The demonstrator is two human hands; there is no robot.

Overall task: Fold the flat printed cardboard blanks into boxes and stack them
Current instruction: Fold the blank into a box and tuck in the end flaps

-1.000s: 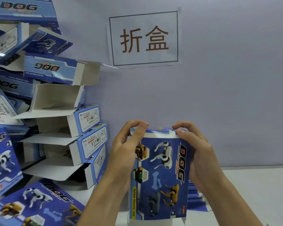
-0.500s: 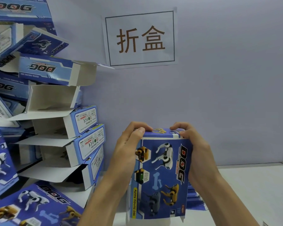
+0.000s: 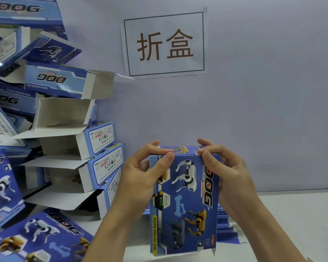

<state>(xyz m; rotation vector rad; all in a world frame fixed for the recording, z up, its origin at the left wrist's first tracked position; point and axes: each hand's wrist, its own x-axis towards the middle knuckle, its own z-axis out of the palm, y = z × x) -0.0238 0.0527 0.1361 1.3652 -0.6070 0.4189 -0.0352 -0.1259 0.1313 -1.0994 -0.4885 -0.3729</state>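
Note:
A blue printed "DOG" box (image 3: 186,203) stands upright in front of me, its picture face towards the camera. My left hand (image 3: 140,178) grips its upper left corner, thumb on the front, fingers curled over the top flap. My right hand (image 3: 227,174) grips the upper right corner the same way. The top flap lies folded down under my fingertips. A stack of flat blue blanks (image 3: 227,231) lies on the table behind the box, mostly hidden by it and my right forearm.
A tall, leaning pile of folded boxes (image 3: 68,148) with open white ends fills the left side. One closed box (image 3: 40,241) lies flat at bottom left. A paper sign (image 3: 165,44) hangs on the lilac wall. White table (image 3: 292,214) extends to the right.
The top flap has gone from partly raised to pressed flat onto the box. Both hands stay at the top corners, fingers now lying over the closed flap.

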